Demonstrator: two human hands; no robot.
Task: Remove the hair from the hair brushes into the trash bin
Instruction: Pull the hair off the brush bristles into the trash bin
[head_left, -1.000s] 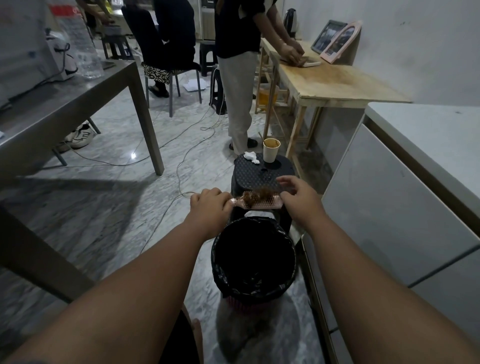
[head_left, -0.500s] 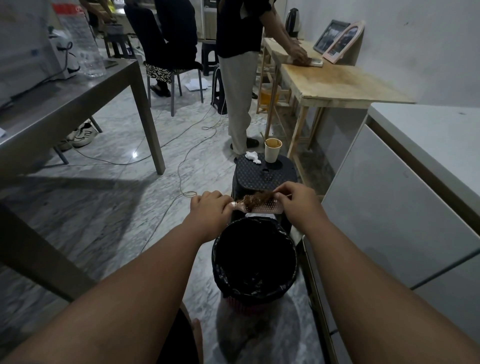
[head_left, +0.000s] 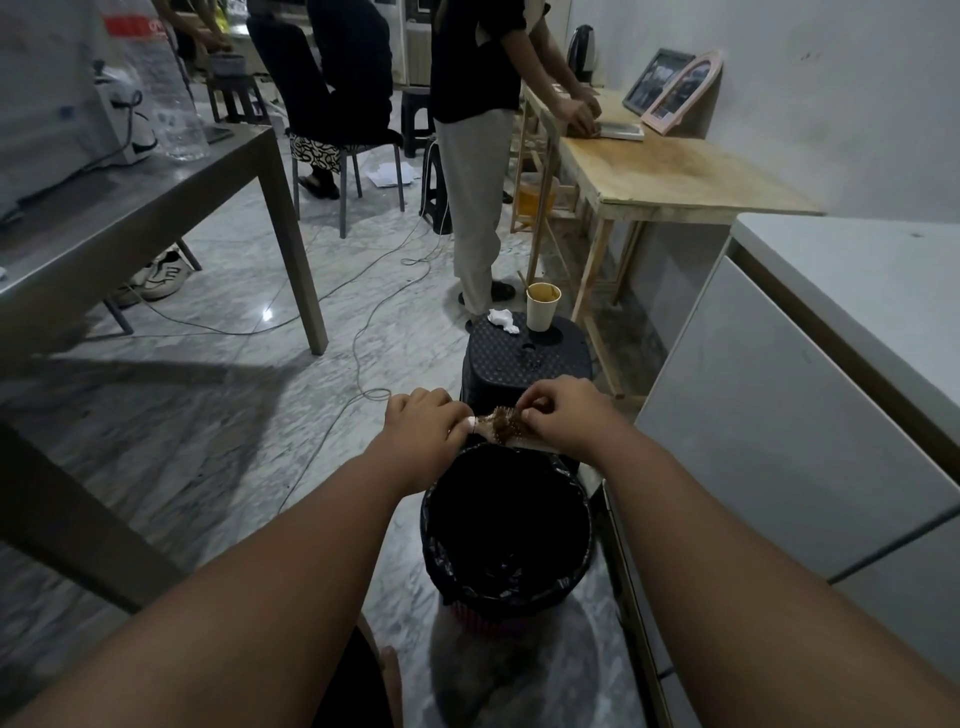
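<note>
left hand (head_left: 422, 422) clenched on the pink hair brush (head_left: 485, 427) handle, right hand (head_left: 563, 415) pinching its brown hair (head_left: 506, 423) over the trash bin (head_left: 506, 587).

You are looking at a dim, flat indoor picture. One small white glare spot sits on the glossy grey marble floor (head_left: 267, 315) at left centre of the frame. The black-lined round trash bin (head_left: 506, 525) reads as a near-featureless dark hole. Straight lines bow toward the edges, and your forearms stretch wide at the bottom corners.
</note>
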